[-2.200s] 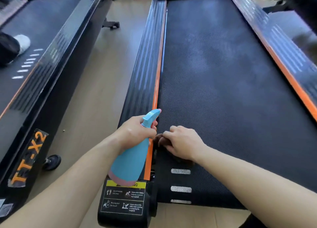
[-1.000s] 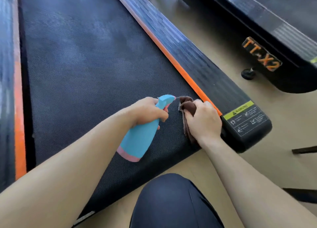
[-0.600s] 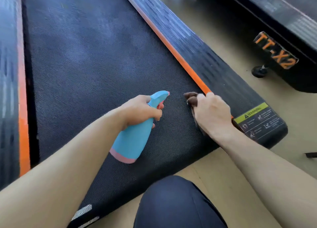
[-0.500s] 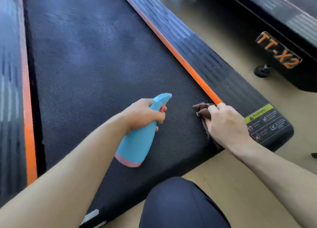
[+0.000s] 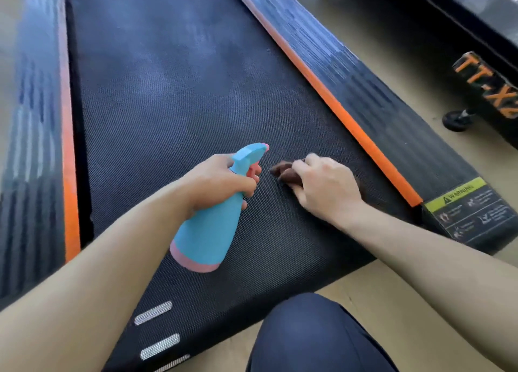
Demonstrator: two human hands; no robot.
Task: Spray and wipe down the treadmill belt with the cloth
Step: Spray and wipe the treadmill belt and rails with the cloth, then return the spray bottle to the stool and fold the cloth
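The black textured treadmill belt (image 5: pixel 168 91) runs away from me, with pale damp patches further up. My left hand (image 5: pixel 218 182) grips the neck of a blue spray bottle (image 5: pixel 210 231) with a pink base, held tilted just above the belt, nozzle pointing right. My right hand (image 5: pixel 325 186) presses a brown cloth (image 5: pixel 283 171) flat on the belt near its rear end. Most of the cloth is hidden under the hand. The two hands are close together but apart.
Orange-trimmed side rails (image 5: pixel 350 125) flank the belt; the right one ends in a yellow warning label (image 5: pixel 459 192). Another treadmill (image 5: pixel 487 85) with orange lettering and a small wheel stands at the right across a strip of beige floor (image 5: pixel 406 296). My knee (image 5: pixel 314 335) is at the bottom.
My right hand has slid the cloth left across the belt, away from the orange rail and toward the bottle. The left hand keeps the bottle in roughly the same pose.
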